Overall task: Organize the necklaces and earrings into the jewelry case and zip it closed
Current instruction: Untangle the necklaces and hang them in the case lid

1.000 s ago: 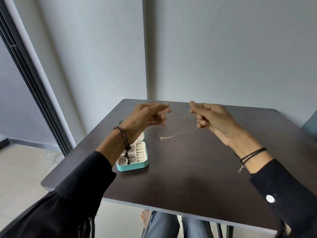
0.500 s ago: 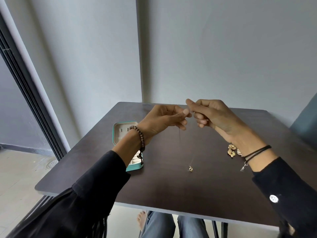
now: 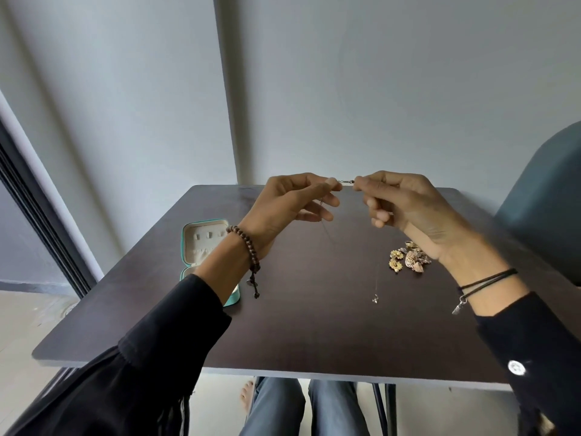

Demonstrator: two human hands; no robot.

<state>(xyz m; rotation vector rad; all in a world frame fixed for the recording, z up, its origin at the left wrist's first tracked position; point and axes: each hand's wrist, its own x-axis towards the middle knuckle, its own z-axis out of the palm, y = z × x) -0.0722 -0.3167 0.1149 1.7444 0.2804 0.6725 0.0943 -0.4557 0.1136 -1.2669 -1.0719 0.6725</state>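
While the two ends of the thin chain necklace [image 3: 376, 284] are meeting at the clasp [image 3: 345, 183], the step in hand looks to be fastening it so it can go into the case untangled. To do that well, the person should be holding the ring end steady, working the clasp lever with one thumbnail, and letting the chain hang free rather than dragging its pendant [image 3: 375, 299] across the earrings [image 3: 408, 261], which are lying in a small heap near the table's right edge.

The left hand [image 3: 283, 209] is hovering above the far half of the table [image 3: 314, 335], wrist bent, thumb and forefinger pinching one end of the chain while the other fingers are curling loosely beneath. The right hand [image 3: 408, 206] is facing it, likewise pinching the clasp end between thumb and forefinger. Both forearms are angling inward from the near corners. The chain is drooping from the fingertips, with the pendant dangling low over the table's middle. The teal jewelry case [image 3: 204, 240] is lying open by the left edge, partly hidden behind the left forearm.
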